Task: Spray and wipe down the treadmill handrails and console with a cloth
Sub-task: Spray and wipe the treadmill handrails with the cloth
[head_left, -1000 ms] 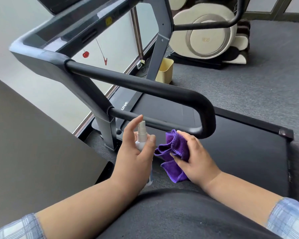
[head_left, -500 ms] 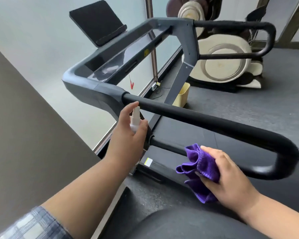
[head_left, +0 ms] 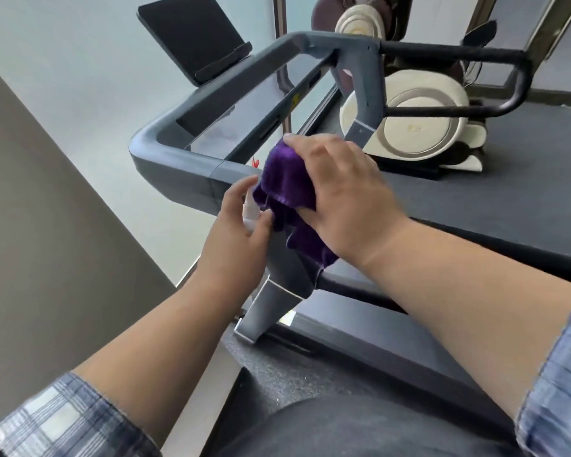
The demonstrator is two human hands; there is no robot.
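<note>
The right hand (head_left: 340, 192) gripped a bunched purple microfibre cloth (head_left: 285, 189), fingers curled over its top, and pressed it onto the near handrail (head_left: 353, 285) where that rail joined the grey corner of the treadmill console (head_left: 192, 159). Loose folds of the cloth hung down over the grey upright post (head_left: 271, 311) below. Just beside it, the left hand (head_left: 238, 232) was wrapped round a small white spray bottle (head_left: 249, 214), index finger raised over the nozzle, which was mostly hidden by fingers and cloth. The bottle's tip sat touching or almost touching the cloth; which could not be told. A black tablet holder (head_left: 195, 37) stood tilted above the console. The far handrail (head_left: 475, 54) looped in front of a cream massage chair (head_left: 416, 123) on dark carpet (head_left: 524, 159). Plaid sleeves (head_left: 63, 420) covered both upper forearms.
</note>
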